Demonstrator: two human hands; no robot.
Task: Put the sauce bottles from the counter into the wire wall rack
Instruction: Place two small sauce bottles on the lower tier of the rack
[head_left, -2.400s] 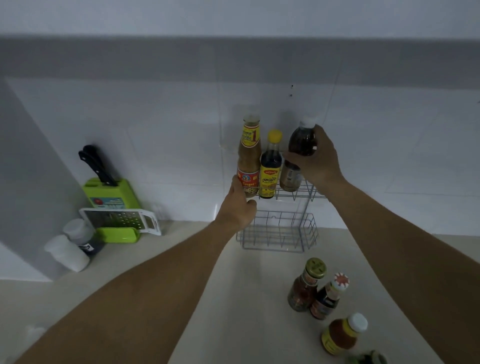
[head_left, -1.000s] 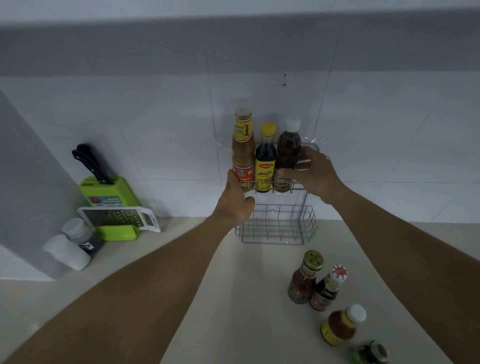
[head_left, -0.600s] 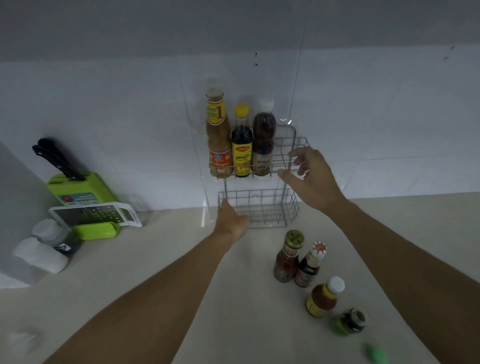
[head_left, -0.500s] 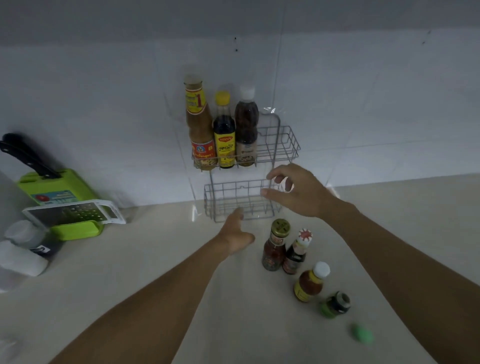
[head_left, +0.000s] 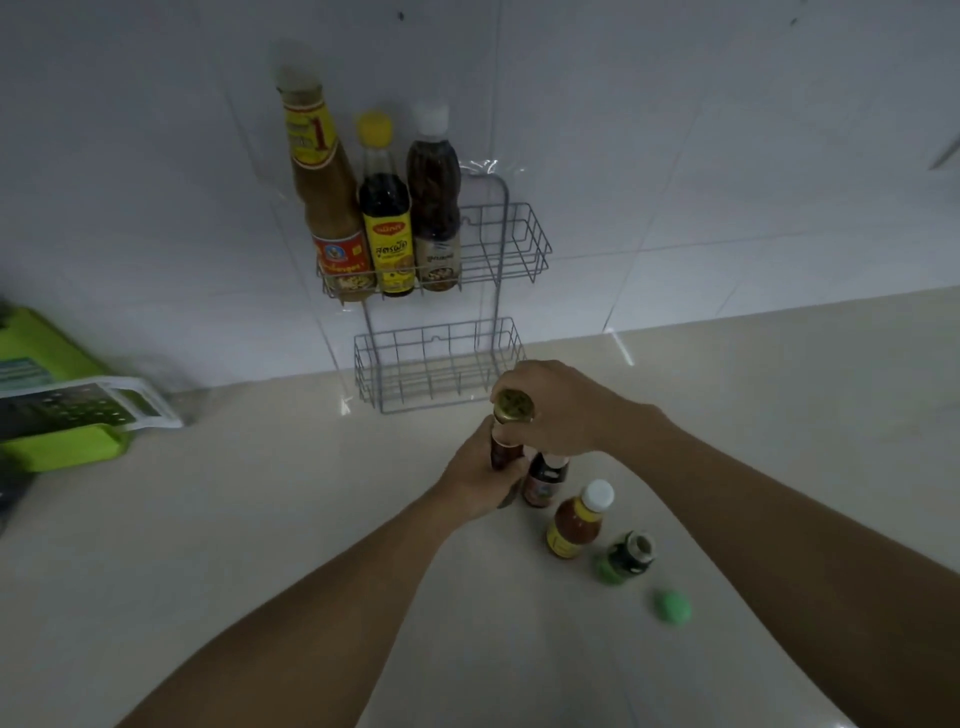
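A two-tier wire wall rack (head_left: 530, 244) hangs on the tiled wall. Its upper basket holds three bottles: a tall orange-brown one (head_left: 327, 208), a dark one with a yellow cap (head_left: 385, 223) and a dark one with a white cap (head_left: 434, 208). The lower basket (head_left: 441, 364) holds nothing. On the counter my left hand (head_left: 480, 475) wraps the body of a gold-capped bottle (head_left: 513, 408). My right hand (head_left: 563, 408) covers the top of the dark bottle (head_left: 543, 480) beside it. A white-capped orange bottle (head_left: 576, 522) and a small green jar (head_left: 626, 558) stand further right.
A green knife block (head_left: 57, 447) with a white grater (head_left: 88, 405) leaning on it sits at the left edge. A loose green cap (head_left: 672, 605) lies on the beige counter (head_left: 260, 519) near the green jar.
Both hands left the rack's upper basket and came down to the counter. My left hand closed on the gold-capped bottle and my right hand reached the bottle beside it. The view tilted down.
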